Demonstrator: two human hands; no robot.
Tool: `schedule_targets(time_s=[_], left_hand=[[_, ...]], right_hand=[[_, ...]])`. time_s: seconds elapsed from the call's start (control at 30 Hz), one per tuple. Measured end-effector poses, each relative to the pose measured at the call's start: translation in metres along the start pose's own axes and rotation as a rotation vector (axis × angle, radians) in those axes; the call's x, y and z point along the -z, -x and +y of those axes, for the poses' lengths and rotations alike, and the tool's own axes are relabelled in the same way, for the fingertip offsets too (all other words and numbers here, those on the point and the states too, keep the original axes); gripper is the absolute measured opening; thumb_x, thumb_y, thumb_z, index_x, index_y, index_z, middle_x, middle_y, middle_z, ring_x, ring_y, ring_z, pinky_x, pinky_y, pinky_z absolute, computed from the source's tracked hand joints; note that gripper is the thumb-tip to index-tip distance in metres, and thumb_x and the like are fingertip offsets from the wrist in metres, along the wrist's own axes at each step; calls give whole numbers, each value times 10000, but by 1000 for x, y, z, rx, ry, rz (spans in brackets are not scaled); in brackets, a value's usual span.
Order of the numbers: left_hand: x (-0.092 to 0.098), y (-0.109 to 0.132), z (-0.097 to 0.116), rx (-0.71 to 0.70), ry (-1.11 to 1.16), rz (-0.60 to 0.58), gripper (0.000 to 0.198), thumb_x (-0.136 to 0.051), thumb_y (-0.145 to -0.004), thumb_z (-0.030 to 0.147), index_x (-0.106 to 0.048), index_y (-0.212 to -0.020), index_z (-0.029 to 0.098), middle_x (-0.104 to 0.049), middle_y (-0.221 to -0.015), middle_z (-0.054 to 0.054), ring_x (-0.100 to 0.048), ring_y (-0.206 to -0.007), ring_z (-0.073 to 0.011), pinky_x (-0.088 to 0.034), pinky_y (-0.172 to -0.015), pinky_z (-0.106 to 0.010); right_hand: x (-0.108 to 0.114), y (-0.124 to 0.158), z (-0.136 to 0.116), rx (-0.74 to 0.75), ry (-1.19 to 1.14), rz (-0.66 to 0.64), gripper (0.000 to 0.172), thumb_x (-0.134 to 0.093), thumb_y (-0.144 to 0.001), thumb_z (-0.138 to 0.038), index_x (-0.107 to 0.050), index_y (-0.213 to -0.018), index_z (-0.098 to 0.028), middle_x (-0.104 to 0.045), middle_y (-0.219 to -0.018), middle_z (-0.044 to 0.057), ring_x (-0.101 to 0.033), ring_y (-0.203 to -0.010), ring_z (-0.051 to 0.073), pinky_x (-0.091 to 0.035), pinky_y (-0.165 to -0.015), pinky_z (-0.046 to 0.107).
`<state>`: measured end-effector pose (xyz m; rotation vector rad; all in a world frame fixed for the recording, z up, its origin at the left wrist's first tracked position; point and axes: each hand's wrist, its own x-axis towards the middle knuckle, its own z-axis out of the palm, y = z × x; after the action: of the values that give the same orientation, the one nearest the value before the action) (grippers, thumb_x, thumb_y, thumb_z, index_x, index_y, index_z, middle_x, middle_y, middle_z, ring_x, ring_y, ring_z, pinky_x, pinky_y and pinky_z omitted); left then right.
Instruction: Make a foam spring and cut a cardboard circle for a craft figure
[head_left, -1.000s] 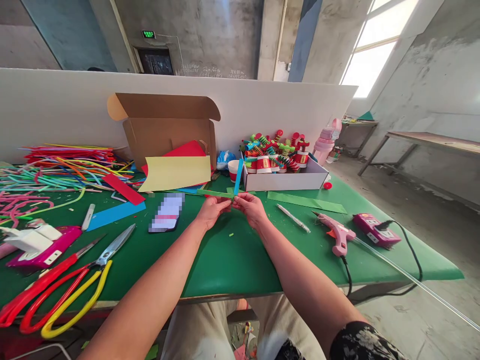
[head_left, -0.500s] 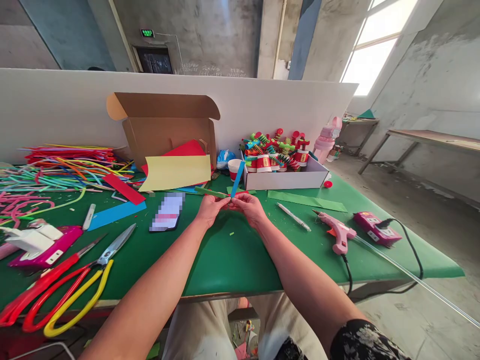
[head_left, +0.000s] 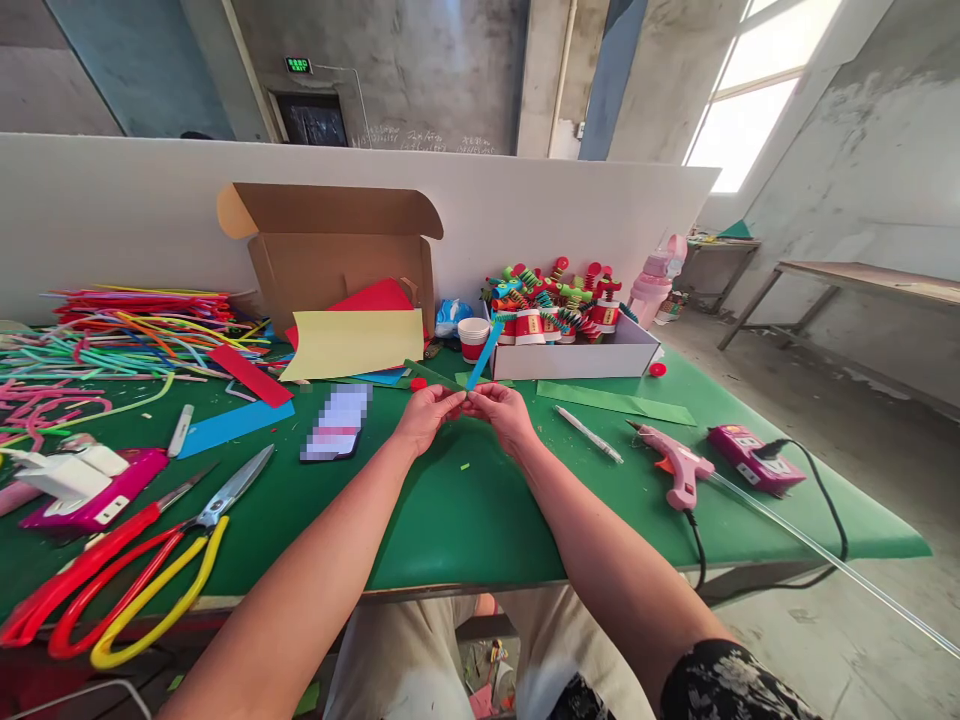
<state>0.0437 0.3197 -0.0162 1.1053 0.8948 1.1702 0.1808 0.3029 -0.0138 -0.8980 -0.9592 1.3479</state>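
hands (head_left: pixel 504 412) pinching blue strip (head_left: pixel 485 356), green strip (head_left: pixel 439 377), their near ends hidden

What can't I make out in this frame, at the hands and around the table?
Head view: whether the blue strip and green strip are joined; the left hand and right hand hide their near ends.
Head view: what the phone screen shows; pixelated.
Head view: the far end of the clear rod; cut off by the right edge.
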Motion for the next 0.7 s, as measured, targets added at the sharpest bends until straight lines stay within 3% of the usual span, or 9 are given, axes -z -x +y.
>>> schedule_targets(time_s=[0.23, 0.4, 0.6, 0.7], left_hand=[[1, 0, 1, -74, -95, 43, 410, -850, -497, 452, -563, -563, 168, -568, -531, 29, -490, -528, -102, -395, -569, -265], [-2, 2, 2, -53, -58, 13, 397, -838, -519, 451, -583, -630, 167, -616, -621, 10, -553, -604, -128, -434, -625, -280], [0, 0, 4, -95, 20, 11, 392, -828, -541, 432, -557, -654, 172, -594, -624, 31, -549, -589, -112, -455, -638, -276], [2, -1, 5, -96, -12, -7, 366, -819, -560, 411, -555, -654, 175, -591, -622, 29, -541, -583, -110, -449, -627, -273]], right_hand=[[1, 1, -1, -53, 10, -35, 283, -876, -511, -288, -649, -632, -171, -671, -584, -4, -636, -574, 137, -570, -670, 304], [-1, 0, 0, -34, 1, 3, 258, -851, -550, -299, -635, -617, -175, -676, -586, 3, -639, -587, 135, -569, -692, 300], [0, 0, 1, -52, -75, -69, 271, -860, -535, -263, -656, -689, -171, -698, -661, 7, -641, -617, 124, -567, -700, 288], [4, -2, 1, -95, -125, -13, 222, -835, -600, -250, -647, -686, -169, -690, -679, 7, -619, -591, 103, -567, -696, 284]])
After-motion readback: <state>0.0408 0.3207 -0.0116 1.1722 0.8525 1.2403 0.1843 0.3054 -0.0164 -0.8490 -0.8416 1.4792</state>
